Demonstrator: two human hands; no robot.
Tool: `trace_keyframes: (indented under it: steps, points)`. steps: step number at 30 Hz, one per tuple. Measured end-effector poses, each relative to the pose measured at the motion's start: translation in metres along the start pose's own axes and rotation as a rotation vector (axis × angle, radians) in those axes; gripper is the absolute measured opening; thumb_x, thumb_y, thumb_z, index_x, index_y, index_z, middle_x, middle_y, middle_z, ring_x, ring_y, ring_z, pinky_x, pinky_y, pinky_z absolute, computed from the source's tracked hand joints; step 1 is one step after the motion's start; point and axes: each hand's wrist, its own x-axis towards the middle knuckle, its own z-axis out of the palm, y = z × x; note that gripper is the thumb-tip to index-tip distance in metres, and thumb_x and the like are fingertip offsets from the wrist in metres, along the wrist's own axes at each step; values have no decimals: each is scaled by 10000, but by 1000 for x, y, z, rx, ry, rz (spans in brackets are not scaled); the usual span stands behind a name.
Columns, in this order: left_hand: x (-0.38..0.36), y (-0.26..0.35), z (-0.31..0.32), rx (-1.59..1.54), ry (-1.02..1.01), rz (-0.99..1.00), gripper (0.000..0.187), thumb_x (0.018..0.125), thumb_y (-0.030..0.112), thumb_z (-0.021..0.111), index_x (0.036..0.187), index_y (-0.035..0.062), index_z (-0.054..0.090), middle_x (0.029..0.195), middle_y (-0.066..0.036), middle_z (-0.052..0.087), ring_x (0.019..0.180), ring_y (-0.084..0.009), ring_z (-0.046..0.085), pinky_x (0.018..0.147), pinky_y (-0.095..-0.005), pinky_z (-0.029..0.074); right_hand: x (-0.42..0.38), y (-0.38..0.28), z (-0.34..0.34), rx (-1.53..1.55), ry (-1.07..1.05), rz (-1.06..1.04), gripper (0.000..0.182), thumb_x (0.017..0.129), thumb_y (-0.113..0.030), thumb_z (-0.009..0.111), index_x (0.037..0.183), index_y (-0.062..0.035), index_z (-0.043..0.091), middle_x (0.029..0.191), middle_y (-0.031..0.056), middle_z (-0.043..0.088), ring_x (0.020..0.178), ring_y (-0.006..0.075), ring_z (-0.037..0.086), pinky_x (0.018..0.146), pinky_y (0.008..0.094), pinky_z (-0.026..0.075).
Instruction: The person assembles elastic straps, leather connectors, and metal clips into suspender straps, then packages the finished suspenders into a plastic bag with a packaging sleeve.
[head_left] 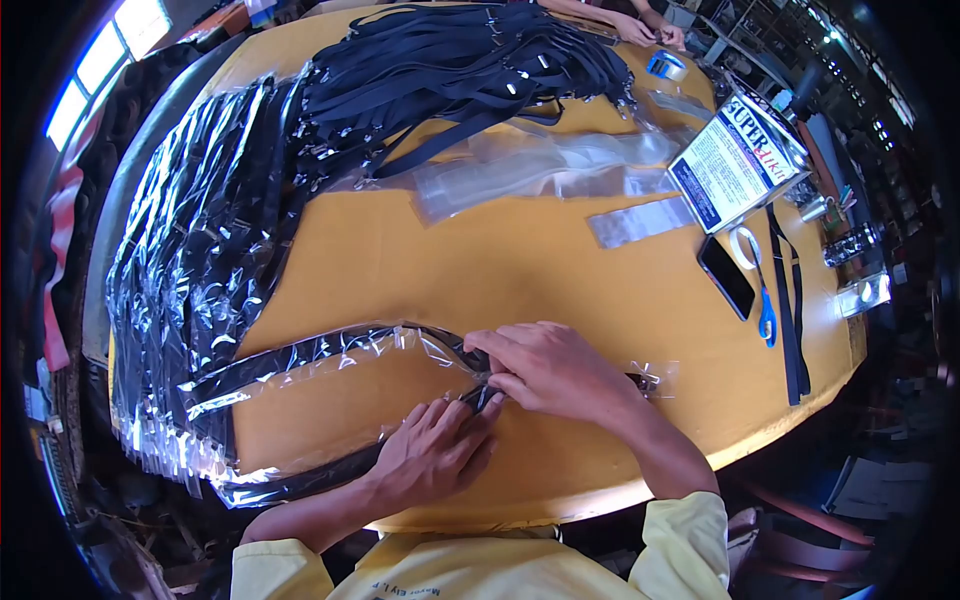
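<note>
A black strap in a clear plastic sleeve (330, 350) curves over the table in a loop, its two lengths running to the left. My right hand (550, 365) pinches the strap where the lengths meet. Just below and to its left, my left hand (435, 448) presses on the lower length with fingers bent round it. The two hands almost touch, and their fingers hide the exact spot they grip. Past my right wrist, a dark strap end in clear plastic (655, 380) shows on the table.
Many sleeved straps (190, 270) lie stacked at left. Behind them is a pile of bare black straps (460, 70). Clear plastic sleeves (540, 170), a tin (740, 160), a phone (726, 277), blue-handled scissors (767, 318) and tape (667, 66) lie rightward. Another person's hands (650, 30) are at the far edge.
</note>
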Motion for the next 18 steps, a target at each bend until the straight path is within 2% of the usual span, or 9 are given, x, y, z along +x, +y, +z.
trace_keyframes:
  steps: [8, 11, 13, 14, 16, 18]
  points:
    - [1, 1, -3, 42, -27, 2, 549, 914, 250, 675, 1404, 36, 550, 961, -118, 552, 819, -287, 597, 701, -394, 482, 4, 6, -1, 18, 5, 44, 448, 819, -164, 768, 1215, -94, 573, 908, 92, 673, 902, 316, 675, 812, 445, 516]
    - [-2, 1, 1, 39, -23, -9, 550, 916, 254, 674, 1406, 37, 548, 969, -121, 555, 832, -286, 595, 706, -392, 482, 7, 11, -3, -81, 50, 143, 509, 769, -245, 826, 1185, -94, 573, 935, 96, 662, 927, 310, 669, 828, 442, 509]
    - [-1, 1, 2, 19, -3, -21, 577, 893, 271, 709, 1402, 45, 560, 945, -144, 587, 845, -333, 602, 747, -420, 495, 14, 20, -6, 68, -75, 317, 622, 672, -356, 886, 1139, -92, 572, 953, 97, 649, 943, 312, 662, 825, 434, 504]
    - [-1, 2, 1, 20, -11, -7, 577, 893, 271, 709, 1402, 45, 560, 945, -144, 587, 845, -333, 602, 747, -420, 495, 18, 24, -8, 71, -63, 326, 622, 672, -356, 886, 1139, -92, 572, 953, 97, 649, 943, 312, 662, 825, 434, 504]
    - [2, 3, -3, -9, -52, -37, 575, 886, 261, 713, 1395, 39, 561, 935, -144, 574, 832, -317, 582, 737, -414, 483, 27, 30, -12, 61, -178, 365, 682, 588, -434, 913, 1071, -83, 583, 952, 96, 670, 940, 314, 668, 814, 425, 504]
    - [6, 6, -7, -10, -93, -54, 556, 899, 261, 696, 1387, 32, 558, 968, -132, 561, 857, -308, 587, 738, -414, 483, 38, 30, -18, 19, -233, 396, 677, 572, -447, 918, 1040, -79, 596, 953, 100, 681, 937, 314, 672, 807, 424, 506]
